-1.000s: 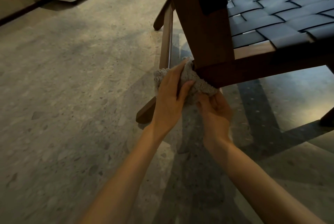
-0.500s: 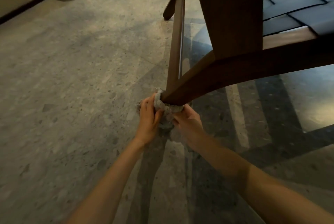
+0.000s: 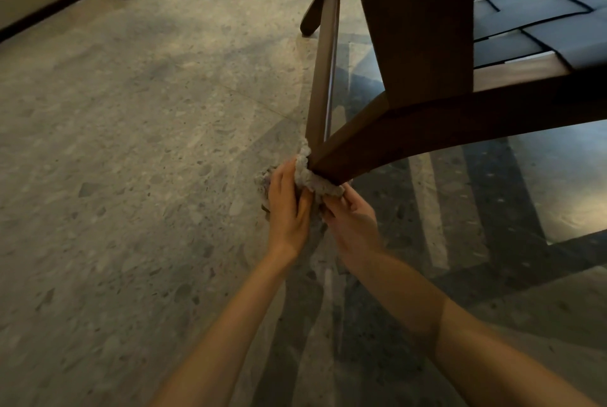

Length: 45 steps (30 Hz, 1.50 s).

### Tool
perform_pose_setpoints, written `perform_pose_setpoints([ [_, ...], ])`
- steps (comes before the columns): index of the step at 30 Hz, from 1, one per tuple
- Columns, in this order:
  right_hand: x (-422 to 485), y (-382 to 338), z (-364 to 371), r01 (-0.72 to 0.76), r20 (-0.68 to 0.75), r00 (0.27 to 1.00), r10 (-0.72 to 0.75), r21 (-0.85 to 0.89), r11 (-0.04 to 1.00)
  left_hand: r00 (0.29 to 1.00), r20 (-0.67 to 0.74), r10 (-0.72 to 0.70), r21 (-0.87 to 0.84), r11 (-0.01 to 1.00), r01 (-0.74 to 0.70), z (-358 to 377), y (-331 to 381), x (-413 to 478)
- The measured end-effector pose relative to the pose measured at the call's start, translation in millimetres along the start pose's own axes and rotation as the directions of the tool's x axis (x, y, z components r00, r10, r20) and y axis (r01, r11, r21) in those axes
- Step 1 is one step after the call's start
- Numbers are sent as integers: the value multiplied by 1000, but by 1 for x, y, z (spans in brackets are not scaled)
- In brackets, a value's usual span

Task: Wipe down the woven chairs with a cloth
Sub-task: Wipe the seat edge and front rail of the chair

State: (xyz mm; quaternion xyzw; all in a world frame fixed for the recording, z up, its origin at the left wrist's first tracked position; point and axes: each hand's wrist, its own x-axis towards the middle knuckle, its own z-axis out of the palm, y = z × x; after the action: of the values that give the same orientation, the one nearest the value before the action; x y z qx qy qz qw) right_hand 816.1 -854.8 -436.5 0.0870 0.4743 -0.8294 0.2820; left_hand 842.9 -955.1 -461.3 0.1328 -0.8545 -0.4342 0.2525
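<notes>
cloth [image 3: 309, 178] lower now, at foot of chair leg [image 3: 377, 143] (aslant, up-right)

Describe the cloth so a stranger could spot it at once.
Start at the dark wooden chair with the woven seat, upper right. Follow its slanting leg down to the floor: the cloth is bunched against its foot, gripped by the left hand and right hand. It is the only pale, nubbly thing there.
</notes>
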Motion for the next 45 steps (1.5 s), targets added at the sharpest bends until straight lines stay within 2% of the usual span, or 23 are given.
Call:
perform_pose_setpoints([
  [3, -10, -25, -4, 49, -95, 994, -49, -7, 999, 997, -54, 45, -59, 997, -49, 10, 31, 6],
  [6, -27, -52, -10, 146, -75, 987, -145, 10, 989, 984, -125, 130, -109, 984, -143, 20, 67, 10],
  [10, -45, -84, -17, 174, -110, 980, -164, 91, 980, 965, -239, 108, -105, 985, -136, 38, 113, 14],
  [14, -52, -101, -23, 191, -167, 970, -175, 88, 978, 900, -429, 71, -165, 974, -156, 46, 133, 10],
  [17, -56, -106, -26, 169, -222, 963, -154, 51, 984, 845, -515, 146, -50, 979, -200, 49, 134, 1],
  [20, -64, -111, -37, 161, -283, 942, -181, -91, 983, 878, -433, 203, -33, 970, -240, 58, 147, -21],
  [24, -89, -126, -74, 299, -280, 888, -365, -252, 921, 956, -288, 63, -146, 983, -109, 68, 173, -38],
  [26, -105, -140, -99, 375, -233, 854, -466, -345, 860, 972, -175, 157, -130, 975, -181, 75, 188, -38],
  [30, -129, -181, -159, 427, -60, 858, -510, -467, 774, 924, 70, 376, -122, 923, -366, 109, 229, -28],
  [34, -144, -230, -218, 327, -19, 908, -419, -595, 734, 844, 230, 485, -101, 874, -475, 147, 281, -16],
  [36, -154, -250, -245, 288, -30, 889, -458, -739, 609, 827, 293, 480, -98, 876, -473, 163, 301, -14],
  [39, -164, -280, -278, 157, -30, 861, -508, -934, 322, 840, 376, 391, -89, 918, -387, 186, 319, -19],
  [43, -173, -321, -301, -62, -56, 820, -569, -998, 8, 945, 313, 96, -30, 995, -91, 217, 343, -31],
  [45, -174, -335, -301, -106, 3, 801, -599, -984, -146, 957, 290, -23, -31, 999, 33, 229, 352, -33],
])
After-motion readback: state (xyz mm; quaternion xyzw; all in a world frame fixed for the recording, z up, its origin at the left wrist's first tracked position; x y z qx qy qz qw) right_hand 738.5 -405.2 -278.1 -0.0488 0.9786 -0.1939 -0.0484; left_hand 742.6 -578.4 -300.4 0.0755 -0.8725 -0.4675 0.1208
